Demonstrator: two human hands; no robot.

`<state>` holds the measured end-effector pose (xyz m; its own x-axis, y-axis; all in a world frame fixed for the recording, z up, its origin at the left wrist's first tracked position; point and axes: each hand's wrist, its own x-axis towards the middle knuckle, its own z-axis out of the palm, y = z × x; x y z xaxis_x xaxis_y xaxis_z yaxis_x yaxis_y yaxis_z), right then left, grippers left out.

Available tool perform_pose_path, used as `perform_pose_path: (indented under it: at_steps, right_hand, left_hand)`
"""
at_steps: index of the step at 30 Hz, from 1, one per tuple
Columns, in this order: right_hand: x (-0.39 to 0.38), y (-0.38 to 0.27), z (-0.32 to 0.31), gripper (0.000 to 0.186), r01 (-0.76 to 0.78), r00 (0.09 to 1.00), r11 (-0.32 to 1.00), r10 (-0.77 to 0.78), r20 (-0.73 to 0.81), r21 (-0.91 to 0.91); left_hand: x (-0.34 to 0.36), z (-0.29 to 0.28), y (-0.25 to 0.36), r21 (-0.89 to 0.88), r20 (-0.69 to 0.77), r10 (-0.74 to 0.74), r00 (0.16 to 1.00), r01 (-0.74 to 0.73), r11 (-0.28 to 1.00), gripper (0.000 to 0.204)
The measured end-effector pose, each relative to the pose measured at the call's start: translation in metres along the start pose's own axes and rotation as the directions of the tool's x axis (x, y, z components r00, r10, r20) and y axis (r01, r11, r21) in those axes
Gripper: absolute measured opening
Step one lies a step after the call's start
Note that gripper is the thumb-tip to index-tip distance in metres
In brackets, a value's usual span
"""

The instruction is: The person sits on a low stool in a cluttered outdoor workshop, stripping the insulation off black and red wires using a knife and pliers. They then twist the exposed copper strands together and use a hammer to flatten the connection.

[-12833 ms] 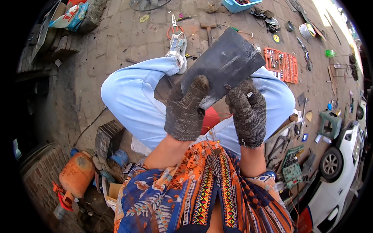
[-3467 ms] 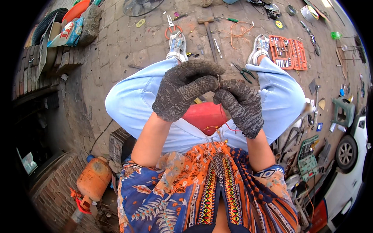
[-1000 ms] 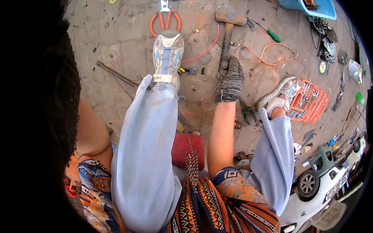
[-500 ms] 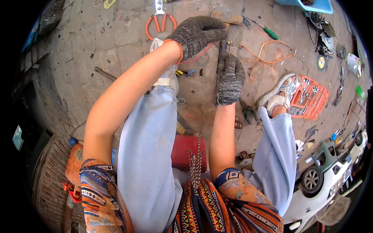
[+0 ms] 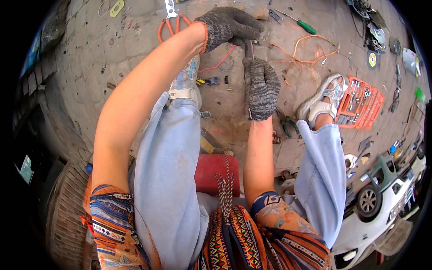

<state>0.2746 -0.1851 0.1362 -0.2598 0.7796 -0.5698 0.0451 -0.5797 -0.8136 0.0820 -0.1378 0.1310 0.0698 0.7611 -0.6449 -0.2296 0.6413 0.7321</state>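
My left hand [image 5: 231,28], in a grey knit glove with an orange cuff, is closed over the upper end of a dark flat bar [image 5: 247,85]; what its fingers grip is hidden. A red wire [image 5: 218,66] trails out from beneath it across the ground. Nearer to me, my gloved right hand [image 5: 262,90] is closed beside the bar's right edge. A thin pinkish strand, apparently a wire [image 5: 252,50], runs from the right fist up toward the left hand. Whether the right hand also presses on the bar I cannot tell.
Orange-handled cutters [image 5: 170,20] lie beyond my left wrist. On the right are a green screwdriver [image 5: 307,27], orange wire [image 5: 294,58] and an orange socket set [image 5: 362,102] by my foot. Dark-handled pliers [image 5: 288,127] lie near my right wrist; a parked white car [image 5: 378,211] stands far right.
The right hand has shifted slightly left, and the pinkish strand now shows between the hands. The left hand has moved a little up and left in the picture; the whole view has shifted too.
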Motion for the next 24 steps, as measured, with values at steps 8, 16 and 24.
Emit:
perform_pose_path:
  at_steps: [8, 16, 24]
  right_hand:
    - [0.0, 0.028, 0.004, 0.024, -0.061, 0.991, 0.998, 0.057, -0.124, -0.033]
    - [-0.002, 0.064, -0.001, 0.02, 0.042, 0.99, 0.959, -0.078, -0.118, -0.281]
    - [0.023, 0.087, -0.041, 0.027, -0.1, 0.909, 0.775, -0.184, -0.374, -0.624]
  left_hand:
    - [-0.014, 0.002, -0.006, -0.084, 0.038, -0.156, 0.987, 0.159, 0.984, 0.029]
    - [-0.008, 0.002, -0.028, 0.252, -0.071, -0.177, 0.982, 0.189, 0.949, 0.026]
    - [0.034, -0.013, -0.022, 0.296, -0.187, 0.081, 0.979, -0.023, 0.955, 0.022]
